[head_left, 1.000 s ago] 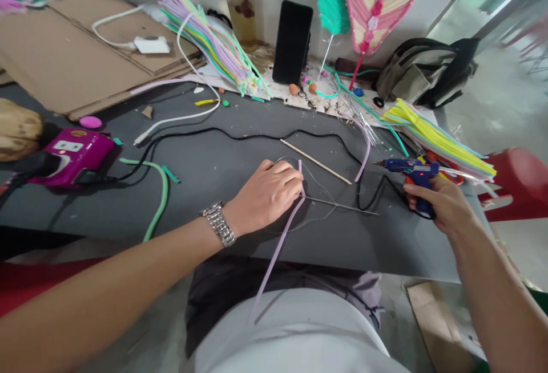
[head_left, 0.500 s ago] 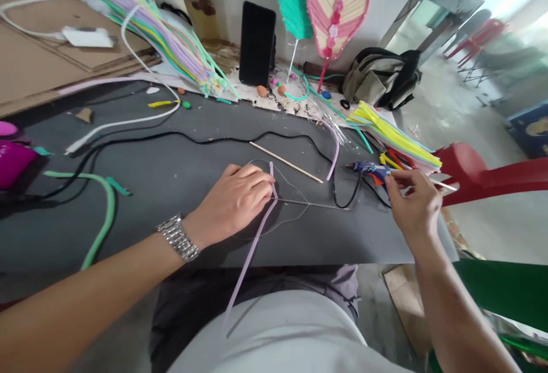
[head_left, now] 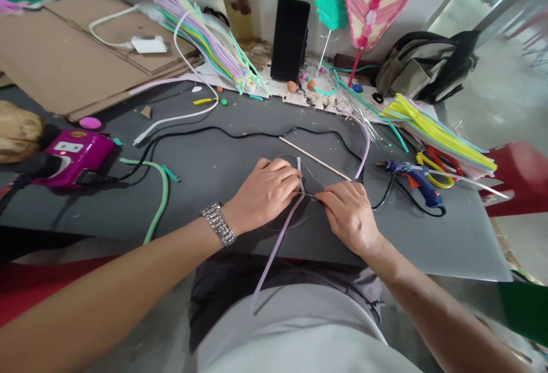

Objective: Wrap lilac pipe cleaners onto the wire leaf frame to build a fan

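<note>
Pinching thin bent wire loop (head_left: pixel 314 174) w/ both hands: left hand (head_left: pixel 263 194) curled over it and flat lilac strip (head_left: pixel 278 250), right hand (head_left: pixel 350 217) closing on wire stem, exact grip hidden by fingers. Loop lies near front edge of grey matte counter (head_left: pixel 432 247); smooth wooden skewer (head_left: pixel 314 159) just beyond, thin black cord (head_left: pixel 252 130) farther, blue hot glue gun (head_left: pixel 411 176) off right.

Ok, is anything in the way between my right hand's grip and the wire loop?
No, nothing visible: the fingertips of the right hand are at the wire loop, next to the lilac pipe cleaner held by the left hand.
</note>
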`<state>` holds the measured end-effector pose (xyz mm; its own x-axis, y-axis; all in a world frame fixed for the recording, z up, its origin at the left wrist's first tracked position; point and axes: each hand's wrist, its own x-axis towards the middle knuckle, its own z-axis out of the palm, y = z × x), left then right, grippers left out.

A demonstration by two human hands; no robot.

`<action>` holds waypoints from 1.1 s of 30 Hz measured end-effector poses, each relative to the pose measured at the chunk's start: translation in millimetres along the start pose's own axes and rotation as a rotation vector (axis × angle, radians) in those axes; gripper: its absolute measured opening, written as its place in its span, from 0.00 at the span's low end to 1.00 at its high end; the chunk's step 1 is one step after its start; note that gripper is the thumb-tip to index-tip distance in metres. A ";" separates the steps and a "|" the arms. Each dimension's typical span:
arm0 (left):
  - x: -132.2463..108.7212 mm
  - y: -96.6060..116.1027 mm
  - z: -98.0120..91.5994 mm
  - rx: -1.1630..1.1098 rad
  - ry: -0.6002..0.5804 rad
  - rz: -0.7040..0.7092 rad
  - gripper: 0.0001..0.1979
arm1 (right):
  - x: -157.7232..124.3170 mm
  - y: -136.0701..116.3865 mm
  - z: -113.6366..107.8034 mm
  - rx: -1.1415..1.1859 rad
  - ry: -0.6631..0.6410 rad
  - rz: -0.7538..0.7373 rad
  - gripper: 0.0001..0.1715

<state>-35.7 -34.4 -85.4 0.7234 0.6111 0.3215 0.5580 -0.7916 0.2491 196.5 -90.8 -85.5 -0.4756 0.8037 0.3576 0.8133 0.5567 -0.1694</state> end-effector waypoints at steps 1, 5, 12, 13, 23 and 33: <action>0.4 0.0 0.4 0.002 0.003 0.000 0.07 | 0.3 0.4 -0.7 -0.002 0.000 -0.008 0.12; 1.3 1.0 1.0 0.008 0.011 -0.001 0.07 | 4.2 0.4 -1.6 -0.017 -0.020 -0.027 0.12; 0.5 4.9 -2.7 -0.025 0.011 -0.039 0.03 | 8.4 4.6 -5.7 -0.020 -0.028 -0.074 0.14; 0.3 5.2 -3.0 -0.027 0.006 -0.043 0.03 | 8.2 5.4 -5.7 -0.024 -0.031 -0.076 0.14; 0.1 8.6 -4.9 -0.007 -0.029 -0.062 0.11 | 6.8 10.3 -3.1 -0.030 -0.025 -0.108 0.16; 0.2 7.8 -5.3 -0.007 -0.049 -0.057 0.14 | 6.3 11.4 -1.5 -0.033 -0.049 -0.103 0.17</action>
<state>-33.3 -40.6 -78.5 0.7101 0.6538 0.2612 0.5957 -0.7557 0.2723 203.3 -79.7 -83.9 -0.5723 0.7524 0.3263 0.7695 0.6302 -0.1035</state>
